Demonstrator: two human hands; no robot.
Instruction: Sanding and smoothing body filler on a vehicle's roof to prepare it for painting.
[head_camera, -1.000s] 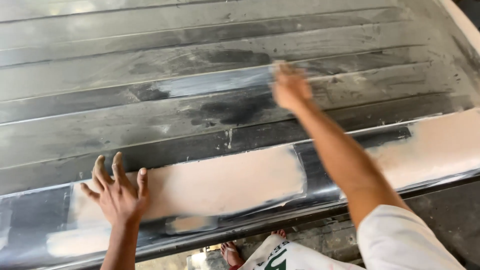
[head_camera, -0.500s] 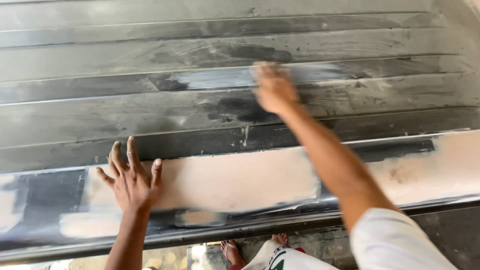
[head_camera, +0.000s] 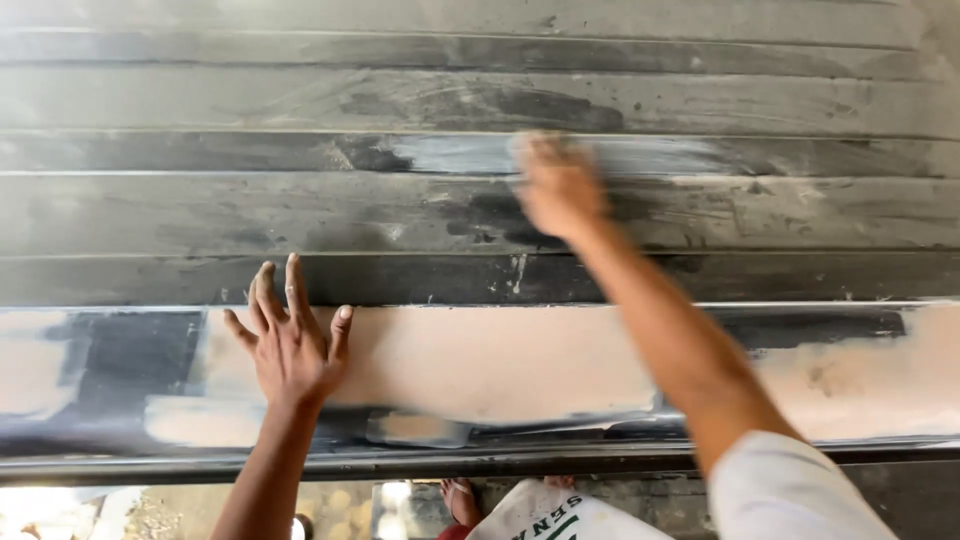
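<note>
The left hand (head_camera: 290, 345) lies flat with fingers spread on the tan filler patch (head_camera: 480, 360), which runs along the lower edge of a ribbed grey metal panel (head_camera: 200, 210). The right hand (head_camera: 558, 185) is higher up, pressed against a rib of the panel beside a pale scuffed streak (head_camera: 450, 155); it is blurred, so whether it is open or grips something cannot be told. Dark bare areas (head_camera: 130, 350) break the filler to the left. Below the panel's edge, a foot (head_camera: 460, 500) stands on the ground beside white cloth (head_camera: 560, 515).
</note>
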